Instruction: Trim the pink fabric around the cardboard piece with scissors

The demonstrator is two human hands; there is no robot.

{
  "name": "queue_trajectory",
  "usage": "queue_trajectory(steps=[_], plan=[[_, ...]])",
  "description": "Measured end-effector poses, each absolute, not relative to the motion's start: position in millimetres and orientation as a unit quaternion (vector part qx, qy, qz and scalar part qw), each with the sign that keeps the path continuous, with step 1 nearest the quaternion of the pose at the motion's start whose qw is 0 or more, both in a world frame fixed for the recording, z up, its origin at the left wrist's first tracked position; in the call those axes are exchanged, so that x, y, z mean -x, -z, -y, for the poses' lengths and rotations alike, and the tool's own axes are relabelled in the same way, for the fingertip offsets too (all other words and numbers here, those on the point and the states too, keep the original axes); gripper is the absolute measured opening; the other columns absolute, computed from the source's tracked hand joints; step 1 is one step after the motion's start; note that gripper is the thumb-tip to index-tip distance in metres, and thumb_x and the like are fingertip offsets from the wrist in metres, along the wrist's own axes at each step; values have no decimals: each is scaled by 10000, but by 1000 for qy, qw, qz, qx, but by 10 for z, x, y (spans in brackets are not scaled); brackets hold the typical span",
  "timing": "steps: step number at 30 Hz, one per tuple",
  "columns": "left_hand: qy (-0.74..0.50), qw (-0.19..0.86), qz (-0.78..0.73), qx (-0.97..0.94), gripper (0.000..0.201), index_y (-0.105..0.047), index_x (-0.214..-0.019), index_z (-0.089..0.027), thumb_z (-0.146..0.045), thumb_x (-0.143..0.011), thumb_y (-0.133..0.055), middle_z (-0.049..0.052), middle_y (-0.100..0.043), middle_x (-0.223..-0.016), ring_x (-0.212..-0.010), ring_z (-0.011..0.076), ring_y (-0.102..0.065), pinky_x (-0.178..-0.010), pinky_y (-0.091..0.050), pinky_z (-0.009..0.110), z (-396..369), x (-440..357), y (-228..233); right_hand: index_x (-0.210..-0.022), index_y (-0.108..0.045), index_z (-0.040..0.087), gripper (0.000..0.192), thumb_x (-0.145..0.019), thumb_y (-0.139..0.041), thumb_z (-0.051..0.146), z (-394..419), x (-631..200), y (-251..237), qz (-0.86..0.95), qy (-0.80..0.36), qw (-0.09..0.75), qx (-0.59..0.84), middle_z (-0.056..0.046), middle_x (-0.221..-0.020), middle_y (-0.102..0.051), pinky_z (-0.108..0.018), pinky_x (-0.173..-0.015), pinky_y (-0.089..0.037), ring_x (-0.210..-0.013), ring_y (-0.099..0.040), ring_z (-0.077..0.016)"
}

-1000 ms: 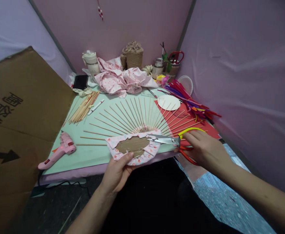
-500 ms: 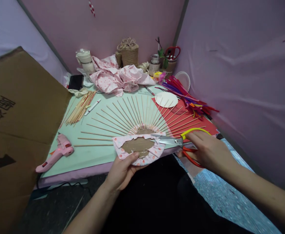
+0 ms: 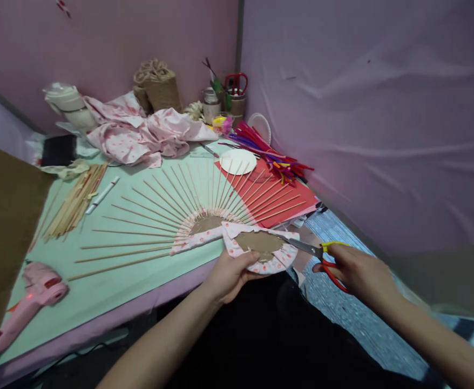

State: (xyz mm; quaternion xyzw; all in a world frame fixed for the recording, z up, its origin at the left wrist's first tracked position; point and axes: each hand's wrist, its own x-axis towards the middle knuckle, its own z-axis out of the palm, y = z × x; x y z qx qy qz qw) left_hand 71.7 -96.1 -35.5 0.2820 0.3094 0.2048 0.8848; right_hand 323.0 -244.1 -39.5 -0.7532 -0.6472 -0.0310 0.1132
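The left hand (image 3: 231,275) has its grip closed on the near edge of a fabric-wrapped cardboard piece (image 3: 261,249), thumb on top and fingers underneath, holding it just off the front edge of the surface (image 3: 140,270). The right hand (image 3: 352,270) is closed through the red and yellow loops of the scissors (image 3: 316,253), whose blades point left and reach the right rim of the piece; whether the blades are parted cannot be told.

The piece looks light and fairly stiff in its cardboard middle, while the floral cloth border is soft and loose and would probably slip or pucker if pinched alone. A hold across cloth and card together, as the left hand has it, seems the firmest.

Just behind it a fan of wooden skewers (image 3: 160,216) lies spread on the surface, partly over a red sheet (image 3: 297,197). A pink glue gun (image 3: 26,302) lies at the near left, cut off by the frame. The underside of the piece and the left fingertips are hidden.
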Motion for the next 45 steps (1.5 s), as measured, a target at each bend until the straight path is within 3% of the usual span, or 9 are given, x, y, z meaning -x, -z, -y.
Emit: queue_trajectory(steps=[4, 8, 12, 18, 23, 28, 39, 45], plan=[[-160, 889, -309, -297, 452, -692, -1057, -127, -248, -642, -823, 153, -743, -1062, -903, 295, -717, -704, -591, 364, 1048, -906, 404, -742, -546, 232, 363, -841, -560, 581, 2627, -3280, 700, 543, -68, 222, 807, 26, -560, -544, -256, -475, -384, -492, -521, -154], [-152, 884, -327, -298, 446, -699, -1015, -133, -258, -614, -846, 142, -752, -1026, -882, 285, -717, -695, -569, 346, 1078, -950, 479, -760, -512, 237, 308, -850, -543, 530, 2640, -3266, 919, 445, -144, 330, 820, 24, -610, -572, -279, -507, -449, -533, -562, -168], [-185, 869, -342, -305, 448, -705, -1002, -133, -258, -602, -863, 135, -748, -1044, -916, 271, -708, -729, -553, 327, 1066, -879, 535, -885, -491, 235, 303, -796, -601, 503, 2574, -3228, 921, 476, -130, 303, 815, 29, -679, -573, -308, -517, -465, -554, -562, -180], [-204, 869, -338, -297, 483, -692, -1082, -134, -246, -637, -844, 140, -737, -1089, -959, 277, -703, -772, -564, 348, 1072, -742, 483, -955, -509, 191, 351, -777, -663, 452, 2373, -3214, 665, 657, 43, 207, 724, -92, -876, -591, -374, -678, -475, -789, -569, -251], [-219, 876, -321, -288, 545, -663, -1183, -157, -221, -667, -827, 128, -740, -1096, -998, 282, -697, -818, -567, 368, 1091, -655, 448, -1037, -552, 152, 357, -810, -642, 412, 2204, -3219, 609, 697, 85, 170, 692, -131, -928, -613, -415, -757, -479, -882, -586, -297], [-240, 871, -331, -272, 592, -652, -1218, -171, -209, -656, -835, 122, -743, -1096, -1025, 297, -691, -879, -553, 414, 1075, -594, 428, -1014, -580, 149, 361, -820, -633, 449, 2123, -3191, 588, 710, 91, 172, 677, -138, -906, -628, -415, -751, -481, -861, -594, -298], [-257, 864, -326, -284, 568, -647, -1229, -177, -204, -686, -813, 119, -734, -1127, -1048, 290, -683, -890, -556, 397, 1072, -455, 374, -1017, -587, 176, 342, -838, -649, 461, 2026, -3052, 384, 729, 85, 192, 652, -104, -871, -665, -358, -714, -473, -814, -625, -259], [-358, 811, -354, -297, 554, -651, -1215, -165, -198, -686, -815, 115, -729, -1138, -1072, 276, -673, -954, -528, 378, 977, -233, 280, -914, -557, 209, 350, -823, -630, 539, 1846, -2960, 230, 663, -20, 302, 685, -23, -714, -600, -291, -584, -448, -628, -570, -179]])
